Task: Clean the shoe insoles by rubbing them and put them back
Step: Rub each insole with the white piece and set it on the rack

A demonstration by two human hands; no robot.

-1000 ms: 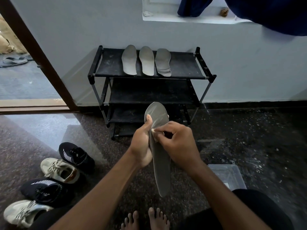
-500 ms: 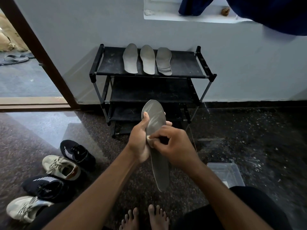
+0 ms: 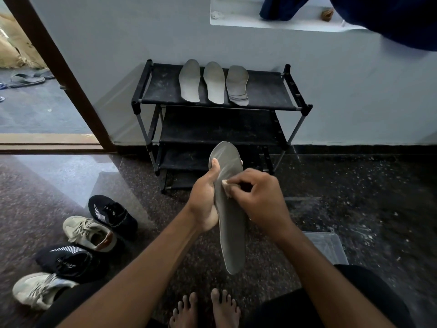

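Left hand (image 3: 205, 197) grips the insole (image 3: 230, 214); right hand (image 3: 259, 197) pinches a cloth (image 3: 225, 185) against it. Rack (image 3: 264, 91) at 12 o'clock.

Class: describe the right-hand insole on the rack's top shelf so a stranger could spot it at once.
Find the black shoe rack against the pale wall; three grey insoles lie side by side on its top shelf. Take the right-hand insole: only it has ridged lines across its near end.
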